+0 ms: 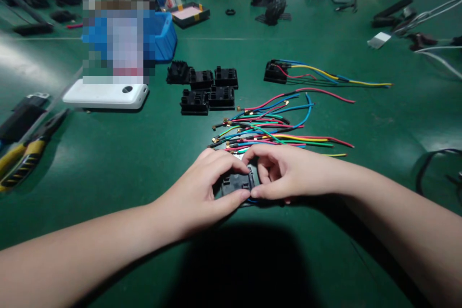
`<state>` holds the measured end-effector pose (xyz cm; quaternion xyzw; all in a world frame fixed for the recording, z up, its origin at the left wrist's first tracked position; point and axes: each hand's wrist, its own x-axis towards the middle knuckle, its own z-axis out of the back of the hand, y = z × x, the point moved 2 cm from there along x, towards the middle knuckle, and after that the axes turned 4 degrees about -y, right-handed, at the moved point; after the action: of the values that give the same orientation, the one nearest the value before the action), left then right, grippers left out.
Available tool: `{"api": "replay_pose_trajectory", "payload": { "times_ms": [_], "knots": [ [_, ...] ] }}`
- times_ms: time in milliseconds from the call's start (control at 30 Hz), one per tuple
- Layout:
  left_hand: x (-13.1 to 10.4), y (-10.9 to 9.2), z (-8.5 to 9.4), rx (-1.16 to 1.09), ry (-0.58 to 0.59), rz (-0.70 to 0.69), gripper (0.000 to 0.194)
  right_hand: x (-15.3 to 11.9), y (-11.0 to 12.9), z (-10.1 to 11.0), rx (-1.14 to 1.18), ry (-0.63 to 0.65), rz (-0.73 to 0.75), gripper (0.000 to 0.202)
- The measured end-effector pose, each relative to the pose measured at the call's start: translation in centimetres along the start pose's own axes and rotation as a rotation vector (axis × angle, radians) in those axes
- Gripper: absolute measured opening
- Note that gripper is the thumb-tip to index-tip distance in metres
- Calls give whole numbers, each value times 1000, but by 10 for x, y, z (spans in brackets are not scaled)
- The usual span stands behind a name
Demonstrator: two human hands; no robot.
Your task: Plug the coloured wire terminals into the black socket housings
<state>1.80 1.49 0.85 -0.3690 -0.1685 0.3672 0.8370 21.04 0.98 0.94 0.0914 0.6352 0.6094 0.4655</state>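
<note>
Both hands (pixel 207 183) hold the black housing (pixel 234 184) — it lies between them.

The curled fingers of the right hand (pixel 276 172) partly cover the black plastic housing (pixel 234 184). Pixelation hides whatever stands behind the white plastic power bank (pixel 104 95); the yellow-and-black-handled pliers (pixel 31 156) are cut off at left.

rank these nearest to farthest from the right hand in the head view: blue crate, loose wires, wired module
From the right hand:
1. loose wires, just beyond it
2. wired module, farther up
3. blue crate, far left
</note>
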Motion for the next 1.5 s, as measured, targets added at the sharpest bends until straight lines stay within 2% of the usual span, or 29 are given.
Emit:
{"api": "replay_pose_trajectory", "payload": {
  "times_ms": [200,333,533,733,800,833,900,967,1000,1067,1133,1267,1500],
  "knots": [
    [-2,3,2,-14,11,-101,21,0,-2,0,86,12,-67,27],
    [-3,6,1,-2,29,-120,23,1,-2,0,62,-5,-43,24],
    [-3,11,0,-18,25,-236,27,3,-3,-2,55,-14,-78,23],
    [0,11,1,-42,23,-246,23,5,-2,-3,-17,-47,-88,20],
    [0,11,0,-36,28,-244,24,4,2,-5,-88,-108,-24,17],
    [-1,12,0,-30,30,-244,25,3,4,-5,-130,-179,32,15],
    [-1,13,0,-21,34,-241,26,1,9,-3,-266,-412,199,14],
    [-1,14,0,-17,42,-228,27,-3,12,0,-517,-691,426,10],
    [-1,14,0,-16,51,-216,27,-4,12,1,-679,-791,545,9],
    [-1,14,1,-15,71,-197,28,-3,7,5,-932,-879,665,15],
    [0,13,2,-11,87,-185,29,2,0,10,-1016,-915,672,22],
    [1,12,4,-4,85,-178,27,6,-5,14,-982,-1041,649,20],
    [1,11,5,-2,28,-134,22,9,-8,15,-909,-986,489,19]
  ]
}}
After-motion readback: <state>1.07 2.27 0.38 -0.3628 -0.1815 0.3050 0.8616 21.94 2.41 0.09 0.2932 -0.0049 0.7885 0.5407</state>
